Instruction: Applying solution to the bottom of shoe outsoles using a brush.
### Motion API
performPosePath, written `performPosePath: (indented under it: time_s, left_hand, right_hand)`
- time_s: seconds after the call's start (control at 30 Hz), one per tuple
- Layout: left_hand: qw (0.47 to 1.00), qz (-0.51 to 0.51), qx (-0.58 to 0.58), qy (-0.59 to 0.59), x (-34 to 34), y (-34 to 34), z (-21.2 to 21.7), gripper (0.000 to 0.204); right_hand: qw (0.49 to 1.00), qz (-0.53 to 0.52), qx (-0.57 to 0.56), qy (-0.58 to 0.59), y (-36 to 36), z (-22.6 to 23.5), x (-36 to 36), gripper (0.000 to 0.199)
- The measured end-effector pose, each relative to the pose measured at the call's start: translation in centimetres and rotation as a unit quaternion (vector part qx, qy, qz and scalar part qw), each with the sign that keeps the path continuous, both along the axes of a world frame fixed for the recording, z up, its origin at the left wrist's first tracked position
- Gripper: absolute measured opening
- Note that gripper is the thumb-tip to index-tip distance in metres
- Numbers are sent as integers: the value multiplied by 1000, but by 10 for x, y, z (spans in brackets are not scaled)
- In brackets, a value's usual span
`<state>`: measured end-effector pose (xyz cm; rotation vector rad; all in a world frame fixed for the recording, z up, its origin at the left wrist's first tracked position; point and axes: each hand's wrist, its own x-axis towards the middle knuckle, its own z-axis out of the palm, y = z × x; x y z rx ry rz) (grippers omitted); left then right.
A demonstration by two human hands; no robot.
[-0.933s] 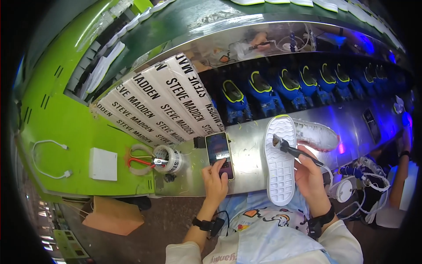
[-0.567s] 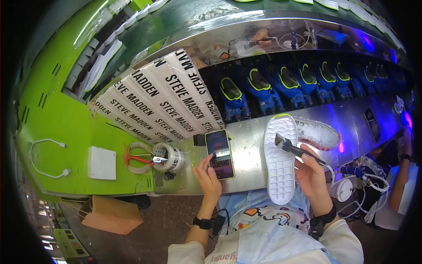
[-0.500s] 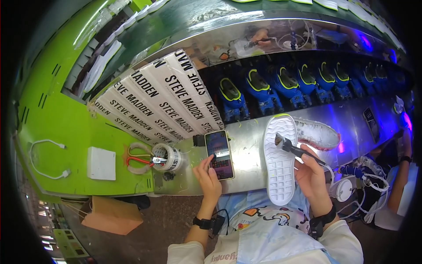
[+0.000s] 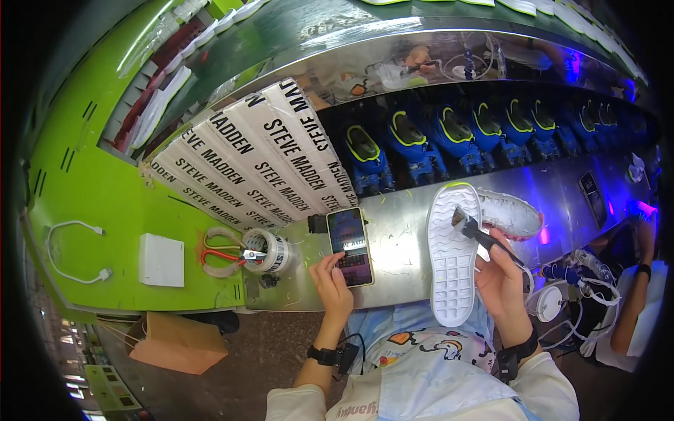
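Note:
My right hand (image 4: 503, 286) grips a black-handled brush (image 4: 483, 237) with a thin tube or cord running from it. The same hand also supports a white shoe sole (image 4: 453, 281), standing upright with its ridged tread toward me. The bristles lie over the upper part of the tread. Behind it, another white sole (image 4: 516, 216) rests on the metal bench. My left hand (image 4: 333, 289) holds nothing; a fingertip touches the lit screen of a phone (image 4: 351, 235) lying there, and its fingers are partly bent.
A taped white box (image 4: 260, 158) stands behind the phone. To the left are tape rolls (image 4: 275, 251), red-handled scissors (image 4: 223, 256) and a small white box (image 4: 161, 261). Several blue shoes (image 4: 411, 140) line the rack ahead. At right are a white-lidded container (image 4: 550, 303) and another person's arm (image 4: 635, 302).
The upright sole and the brush have shifted slightly right with my right hand. My left fingertip stays at the phone, with only a slight shift.

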<state>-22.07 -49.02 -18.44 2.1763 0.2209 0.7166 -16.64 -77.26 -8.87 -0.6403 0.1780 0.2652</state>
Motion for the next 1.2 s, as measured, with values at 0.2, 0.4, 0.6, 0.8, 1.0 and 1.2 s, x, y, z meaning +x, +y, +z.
performPosePath:
  time_s: [0.2,0.4,0.6,0.8,1.0,1.2]
  left_hand:
    - [999,21,-14,-36,-1,-4,8,26]
    - [999,11,0,-44,-2,-2,7,25]
    - [998,6,62,-3,-2,1,5,27]
    - [995,92,-27,-18,-1,2,4,26]
    - [995,90,-44,-20,-1,0,5,35]
    - [997,79,-23,-14,0,-2,12,36]
  right_hand:
    - [1000,5,-12,5,-1,-1,0,38]
    - [1000,9,-19,9,0,0,0,39]
    - [1000,12,-21,7,-3,-2,-1,38]
    - [1000,0,-22,12,-6,-2,0,39]
    - [1000,6,-14,14,-6,-2,0,39]
    - [1000,7,-11,19,-4,-1,-1,39]
